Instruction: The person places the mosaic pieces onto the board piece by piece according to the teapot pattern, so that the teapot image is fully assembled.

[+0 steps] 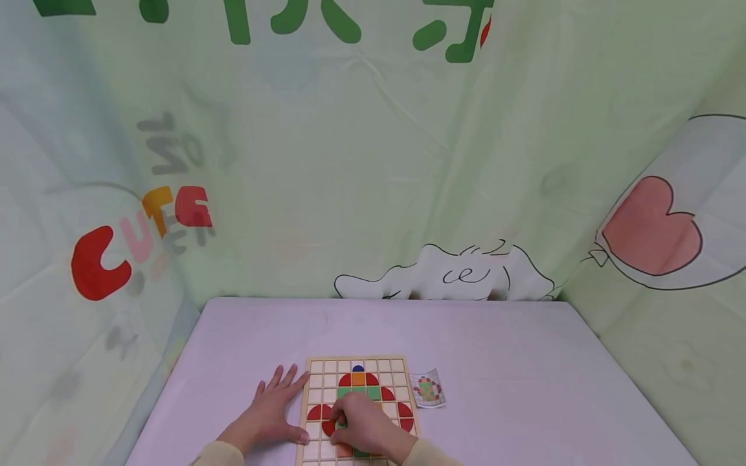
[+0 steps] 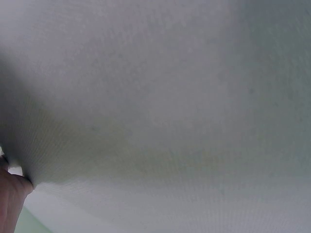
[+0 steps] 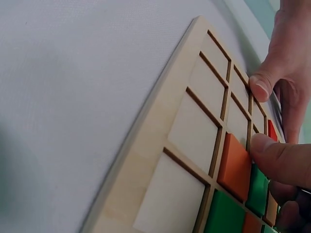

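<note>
A wooden grid board [image 1: 313, 446] lies on the table, with several red, green and orange tiles and a dark blue piece [image 1: 358, 369] set in its squares. My left hand [image 1: 271, 409] spreads its fingers along the board's left edge, the thumb touching the frame. Over the lower middle of the board my right hand [image 1: 368, 424] bends its fingers down among the tiles. In the right wrist view its thumb [image 3: 279, 158] touches the board beside an orange tile [image 3: 234, 167] and a green tile [image 3: 257, 191]. The fingertips are partly hidden, so any piece between them cannot be made out.
A small printed card [image 1: 428, 389] with a coloured tile pattern lies against the board's right side. The pale table [image 1: 513, 388] is enclosed by printed cloth [image 1: 373, 194] at the back and sides. Pale cloth fills most of the left wrist view.
</note>
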The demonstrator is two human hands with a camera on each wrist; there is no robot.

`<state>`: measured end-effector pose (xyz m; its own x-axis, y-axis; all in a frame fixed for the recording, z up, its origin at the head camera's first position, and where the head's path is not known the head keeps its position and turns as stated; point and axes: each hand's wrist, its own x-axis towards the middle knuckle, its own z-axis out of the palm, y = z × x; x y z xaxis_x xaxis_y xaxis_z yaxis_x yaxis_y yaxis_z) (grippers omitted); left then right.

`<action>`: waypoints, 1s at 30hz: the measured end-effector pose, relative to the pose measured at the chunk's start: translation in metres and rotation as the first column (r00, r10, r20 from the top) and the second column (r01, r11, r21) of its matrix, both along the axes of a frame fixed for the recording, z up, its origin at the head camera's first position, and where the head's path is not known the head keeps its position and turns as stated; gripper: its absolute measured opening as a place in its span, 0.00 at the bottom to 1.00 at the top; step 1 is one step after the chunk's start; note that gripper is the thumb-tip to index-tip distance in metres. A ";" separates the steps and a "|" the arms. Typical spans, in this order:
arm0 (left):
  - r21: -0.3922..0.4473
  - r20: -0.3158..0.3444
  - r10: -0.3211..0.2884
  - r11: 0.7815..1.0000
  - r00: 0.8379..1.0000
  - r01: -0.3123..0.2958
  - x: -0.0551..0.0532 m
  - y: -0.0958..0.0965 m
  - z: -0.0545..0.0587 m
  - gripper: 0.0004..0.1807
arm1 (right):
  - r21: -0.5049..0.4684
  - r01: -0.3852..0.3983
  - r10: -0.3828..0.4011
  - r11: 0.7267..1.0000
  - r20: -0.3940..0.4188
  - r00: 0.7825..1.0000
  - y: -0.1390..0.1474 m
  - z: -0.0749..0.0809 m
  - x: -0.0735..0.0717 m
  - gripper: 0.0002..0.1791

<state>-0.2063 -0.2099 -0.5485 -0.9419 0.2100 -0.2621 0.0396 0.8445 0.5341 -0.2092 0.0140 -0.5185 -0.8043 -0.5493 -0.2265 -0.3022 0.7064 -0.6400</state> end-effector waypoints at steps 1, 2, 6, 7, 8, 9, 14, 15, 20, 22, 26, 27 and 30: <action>-0.003 -0.002 -0.001 1.000 1.000 0.001 0.000 0.000 0.000 0.66 | 0.005 -0.004 0.004 1.000 -0.009 1.000 -0.001 0.001 0.000 0.08; -0.003 -0.002 -0.002 1.000 1.000 0.002 0.000 0.000 -0.001 0.66 | 0.013 -0.009 0.009 1.000 -0.020 1.000 -0.001 0.002 0.001 0.08; 0.001 0.002 0.001 1.000 1.000 -0.001 -0.001 0.000 -0.001 0.66 | 0.031 -0.015 0.016 0.999 -0.031 0.999 -0.003 0.004 0.001 0.09; 0.000 -0.001 -0.001 1.000 1.000 0.001 -0.001 0.000 0.000 0.66 | 0.037 -0.017 0.018 0.999 -0.034 0.999 -0.003 0.004 0.001 0.09; 0.003 0.001 -0.001 1.000 1.000 0.001 -0.001 0.000 0.000 0.66 | 0.042 -0.018 0.019 0.999 -0.035 0.999 -0.003 0.003 0.001 0.10; 0.004 0.001 -0.001 1.000 1.000 0.001 -0.001 0.000 0.000 0.66 | 0.041 -0.015 0.016 0.999 -0.029 0.999 -0.003 0.003 0.001 0.10; 0.028 -0.002 -0.002 1.000 1.000 0.002 -0.001 -0.002 -0.002 0.67 | 0.028 0.003 -0.003 1.000 0.000 1.000 -0.005 0.001 0.001 0.10; 0.031 -0.002 -0.008 0.999 1.000 0.008 -0.001 -0.002 -0.003 0.67 | 0.023 0.006 -0.007 1.000 0.003 1.000 -0.005 0.001 0.001 0.09; 0.058 -0.024 -0.033 0.998 0.999 0.034 -0.003 -0.005 -0.012 0.69 | 0.014 0.023 -0.022 1.000 -0.008 1.000 -0.006 -0.001 0.002 0.07; 0.060 -0.031 -0.028 0.998 0.999 0.030 -0.004 -0.005 -0.015 0.69 | 0.014 0.029 -0.029 0.999 -0.011 1.000 -0.006 0.000 0.002 0.08; 0.053 -0.027 -0.014 0.998 1.000 0.016 -0.004 -0.005 -0.015 0.68 | 0.024 0.038 -0.038 0.999 -0.016 0.999 -0.007 0.001 0.001 0.14; 0.053 -0.020 -0.010 0.999 1.000 0.011 -0.003 -0.004 -0.012 0.68 | 0.029 0.039 -0.038 0.999 -0.019 0.999 -0.007 0.002 0.001 0.16; 0.051 0.001 0.001 0.999 1.000 -0.001 -0.001 -0.002 -0.006 0.67 | 0.048 0.034 -0.033 0.998 -0.035 0.999 -0.007 0.002 0.001 0.21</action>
